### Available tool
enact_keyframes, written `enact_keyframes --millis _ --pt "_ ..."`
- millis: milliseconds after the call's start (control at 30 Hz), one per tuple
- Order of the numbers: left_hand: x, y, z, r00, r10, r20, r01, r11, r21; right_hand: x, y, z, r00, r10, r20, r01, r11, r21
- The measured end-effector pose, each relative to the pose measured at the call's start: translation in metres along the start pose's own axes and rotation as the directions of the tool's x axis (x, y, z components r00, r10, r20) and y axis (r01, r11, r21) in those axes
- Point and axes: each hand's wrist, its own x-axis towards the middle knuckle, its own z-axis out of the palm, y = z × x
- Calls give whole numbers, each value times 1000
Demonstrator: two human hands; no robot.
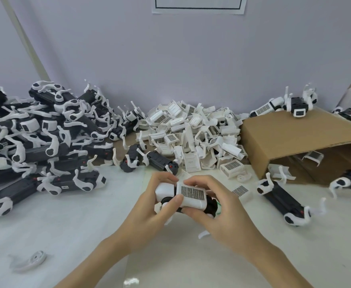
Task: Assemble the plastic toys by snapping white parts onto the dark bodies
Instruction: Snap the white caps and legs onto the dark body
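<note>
At left, a big heap (37,138) of dark bodies with white legs; at upper centre, a pile (193,134) of glossy white covers. At lower centre, the left hand (149,206) and right hand (214,208) both clasp one toy (187,197), fingers closed around it. Its ribbed, grid-marked cover (192,194) probably needs even thumb pressure to click squarely on.

Heap of toy bodies (37,138) at left, pile of parts (193,134) behind centre, cardboard box (295,140) at right.
</note>
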Motion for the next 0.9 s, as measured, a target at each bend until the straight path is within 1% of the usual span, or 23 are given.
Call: enact_keyframes --millis 133,300,400,567,667,800,900 --pt "-2 2 -3 999 -29 41 32 997 -64 1 1 0 999 -39 24 41 996 -84" --pt "-2 7 -4 997 -5 78 6 1000 -19 0 3 -1 998 -44 38 47 995 -85" --pt "-2 6 -6 996 1 86 0 1000 -5 -1 5 -1 996 -79 33 83 987 -138" --pt "-3 5 -4 997 -21 78 27 997 -73 1 5 -2 989 -131 71 143 969 -200" --pt "-2 4 -3 998 -30 63 36 995 -93 0 6 -3 986 -151 68 163 963 -217" --pt "-1 2 -3 998 -27 51 32 995 -99 -2 6 0 975 -218 36 220 936 -276" --pt "0 0 -4 998 -47 31 49 995 -88 0 7 1 941 -339 19 325 885 -334"
